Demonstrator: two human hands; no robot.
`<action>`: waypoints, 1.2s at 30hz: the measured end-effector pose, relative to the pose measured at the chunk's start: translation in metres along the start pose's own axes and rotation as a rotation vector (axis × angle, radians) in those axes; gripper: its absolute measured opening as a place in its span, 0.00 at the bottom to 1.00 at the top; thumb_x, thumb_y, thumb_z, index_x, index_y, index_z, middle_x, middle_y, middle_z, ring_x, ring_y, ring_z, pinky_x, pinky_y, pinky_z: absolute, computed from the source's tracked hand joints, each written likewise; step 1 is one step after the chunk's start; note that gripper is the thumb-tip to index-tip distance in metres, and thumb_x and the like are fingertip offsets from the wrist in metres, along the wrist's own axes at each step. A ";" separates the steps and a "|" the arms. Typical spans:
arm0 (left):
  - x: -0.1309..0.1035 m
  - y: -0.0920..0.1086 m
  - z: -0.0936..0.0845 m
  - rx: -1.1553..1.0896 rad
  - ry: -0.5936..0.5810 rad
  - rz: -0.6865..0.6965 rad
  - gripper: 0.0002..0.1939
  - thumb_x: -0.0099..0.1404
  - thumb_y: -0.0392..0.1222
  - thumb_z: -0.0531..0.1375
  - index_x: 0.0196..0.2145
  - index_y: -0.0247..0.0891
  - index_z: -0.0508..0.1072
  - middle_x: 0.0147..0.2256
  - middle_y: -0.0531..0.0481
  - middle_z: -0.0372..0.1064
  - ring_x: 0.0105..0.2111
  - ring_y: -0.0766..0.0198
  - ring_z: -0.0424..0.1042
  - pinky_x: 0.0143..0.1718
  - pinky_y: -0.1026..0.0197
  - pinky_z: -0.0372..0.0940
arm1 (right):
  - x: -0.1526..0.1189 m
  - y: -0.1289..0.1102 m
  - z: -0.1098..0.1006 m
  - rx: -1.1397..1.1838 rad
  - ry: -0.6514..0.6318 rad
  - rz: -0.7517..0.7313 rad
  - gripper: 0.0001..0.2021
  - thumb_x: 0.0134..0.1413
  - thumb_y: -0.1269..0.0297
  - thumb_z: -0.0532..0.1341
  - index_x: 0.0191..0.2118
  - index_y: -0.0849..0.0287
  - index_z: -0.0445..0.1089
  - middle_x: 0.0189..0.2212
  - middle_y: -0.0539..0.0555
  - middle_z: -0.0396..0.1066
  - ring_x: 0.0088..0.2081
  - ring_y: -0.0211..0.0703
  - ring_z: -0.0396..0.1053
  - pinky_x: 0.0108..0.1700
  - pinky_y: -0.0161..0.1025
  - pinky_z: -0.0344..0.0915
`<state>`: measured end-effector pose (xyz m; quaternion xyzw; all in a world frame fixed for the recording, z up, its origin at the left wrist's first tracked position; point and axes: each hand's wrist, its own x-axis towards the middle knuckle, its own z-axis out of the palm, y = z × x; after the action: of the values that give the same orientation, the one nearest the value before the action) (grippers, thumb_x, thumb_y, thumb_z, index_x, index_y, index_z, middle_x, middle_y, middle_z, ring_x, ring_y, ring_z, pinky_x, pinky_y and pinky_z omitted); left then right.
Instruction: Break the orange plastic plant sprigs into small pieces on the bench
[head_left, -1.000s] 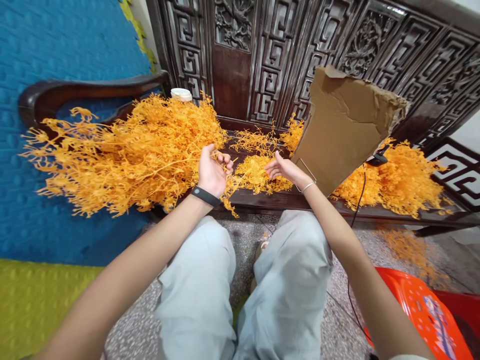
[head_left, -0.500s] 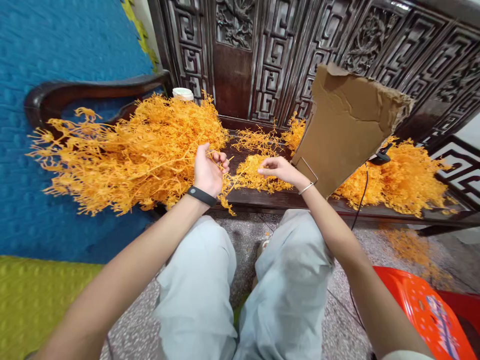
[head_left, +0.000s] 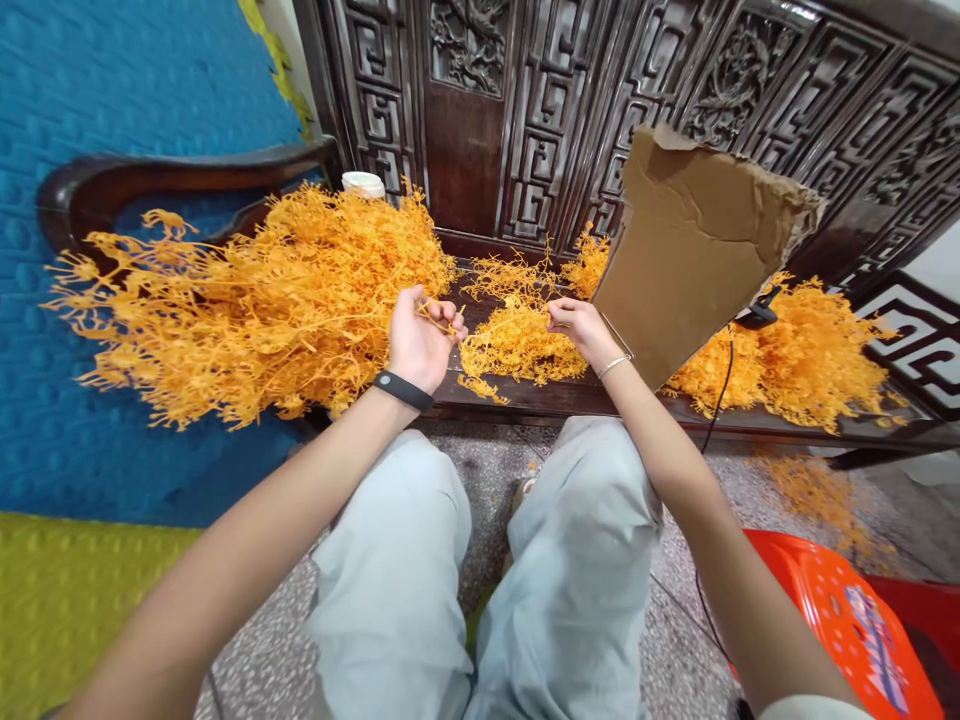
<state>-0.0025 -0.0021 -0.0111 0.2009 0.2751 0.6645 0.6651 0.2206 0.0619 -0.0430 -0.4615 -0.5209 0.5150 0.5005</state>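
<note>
My left hand [head_left: 422, 338] is palm up with its fingers curled around thin orange artificial plant stems [head_left: 430, 305]. It is beside a large heap of orange artificial plant sprigs [head_left: 300, 295]. My right hand [head_left: 581, 328] pinches thumb and forefinger together at the end of what looks like an orange sprig; the fingertips partly hide it. Beneath and between the hands is a smaller pile of orange sprigs [head_left: 525, 345]. One loose sprig end [head_left: 482, 387] hangs at the pile's front left.
A dark carved wooden bench [head_left: 525, 395] carries the sprigs. Cardboard [head_left: 694, 250] leans right of my right hand, with a black clip-like object [head_left: 759, 308], its cable and more orange sprigs [head_left: 817, 355] beyond. A white round container [head_left: 363, 184] stands behind the heap. A red stool [head_left: 832, 610] is at lower right.
My right hand has moved right and slightly up, away from my left hand, and its fingers have closed to a pinch. The loose sprig end has shifted right. My left hand stays nearly still.
</note>
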 end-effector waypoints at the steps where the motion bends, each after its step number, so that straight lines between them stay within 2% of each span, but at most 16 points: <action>1: -0.001 -0.002 0.002 -0.002 -0.008 -0.003 0.19 0.63 0.46 0.48 0.17 0.39 0.50 0.16 0.54 0.54 0.16 0.71 0.58 0.18 0.68 0.56 | 0.001 0.001 0.001 0.017 0.038 0.027 0.06 0.42 0.68 0.65 0.23 0.62 0.66 0.18 0.45 0.63 0.21 0.30 0.64 0.31 0.31 0.64; 5: -0.003 -0.011 0.010 -0.013 -0.023 -0.051 0.18 0.64 0.42 0.45 0.17 0.38 0.51 0.16 0.54 0.54 0.16 0.71 0.57 0.19 0.67 0.56 | 0.008 0.000 0.008 0.078 0.211 0.124 0.06 0.49 0.75 0.59 0.23 0.63 0.65 0.16 0.45 0.62 0.20 0.29 0.64 0.29 0.30 0.62; 10: -0.003 -0.025 0.020 -0.048 -0.031 -0.100 0.18 0.63 0.41 0.46 0.16 0.38 0.51 0.16 0.53 0.55 0.16 0.70 0.57 0.19 0.66 0.55 | 0.021 0.000 0.018 0.094 0.401 0.165 0.08 0.51 0.76 0.58 0.23 0.63 0.64 0.16 0.44 0.62 0.18 0.27 0.61 0.27 0.29 0.61; 18: -0.004 -0.036 0.030 -0.072 0.011 -0.128 0.18 0.64 0.39 0.45 0.16 0.39 0.51 0.16 0.54 0.54 0.16 0.71 0.56 0.20 0.66 0.55 | 0.042 0.010 0.022 0.009 0.574 0.175 0.08 0.47 0.76 0.58 0.21 0.63 0.64 0.15 0.45 0.61 0.18 0.28 0.60 0.24 0.29 0.57; 24: -0.004 -0.034 0.031 -0.084 0.001 -0.106 0.19 0.64 0.42 0.47 0.17 0.38 0.51 0.16 0.54 0.54 0.15 0.72 0.55 0.18 0.68 0.54 | 0.064 0.013 0.033 0.034 0.669 0.083 0.05 0.47 0.73 0.58 0.23 0.62 0.65 0.16 0.44 0.59 0.21 0.30 0.59 0.24 0.28 0.58; 27: -0.018 -0.025 0.032 -0.025 0.063 -0.137 0.19 0.64 0.43 0.48 0.17 0.38 0.51 0.15 0.56 0.52 0.13 0.75 0.50 0.14 0.69 0.47 | 0.073 0.013 0.024 0.072 0.792 0.108 0.06 0.49 0.73 0.56 0.23 0.62 0.63 0.15 0.44 0.58 0.20 0.30 0.59 0.21 0.27 0.56; 29: -0.030 -0.017 0.033 0.020 0.044 -0.173 0.20 0.64 0.44 0.49 0.17 0.37 0.52 0.15 0.57 0.51 0.12 0.76 0.48 0.12 0.70 0.44 | 0.073 0.014 0.012 0.075 0.866 0.121 0.07 0.51 0.73 0.53 0.24 0.62 0.62 0.16 0.44 0.58 0.19 0.29 0.58 0.21 0.27 0.55; 31: -0.037 -0.010 0.033 0.047 -0.027 -0.131 0.20 0.62 0.47 0.53 0.18 0.37 0.54 0.16 0.57 0.52 0.13 0.76 0.50 0.12 0.70 0.45 | 0.070 0.018 -0.001 0.054 0.868 0.088 0.06 0.52 0.71 0.53 0.26 0.61 0.63 0.17 0.44 0.58 0.19 0.28 0.57 0.21 0.26 0.55; 33: -0.039 -0.005 0.031 0.080 -0.068 -0.055 0.18 0.59 0.46 0.58 0.19 0.37 0.56 0.18 0.57 0.55 0.13 0.77 0.52 0.12 0.71 0.46 | 0.065 0.023 -0.009 0.025 0.842 0.056 0.05 0.52 0.69 0.55 0.27 0.61 0.64 0.18 0.43 0.58 0.20 0.28 0.57 0.22 0.26 0.55; 36: -0.035 0.001 0.024 0.116 -0.054 -0.010 0.15 0.59 0.41 0.60 0.20 0.36 0.58 0.19 0.56 0.58 0.14 0.77 0.56 0.12 0.72 0.46 | 0.060 0.029 -0.014 -0.022 0.800 0.039 0.03 0.49 0.70 0.57 0.26 0.61 0.65 0.16 0.43 0.57 0.19 0.29 0.55 0.21 0.27 0.54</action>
<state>0.0135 -0.0346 0.0110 0.2557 0.2963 0.6383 0.6629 0.2289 0.1235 -0.0696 -0.6405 -0.2814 0.2984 0.6492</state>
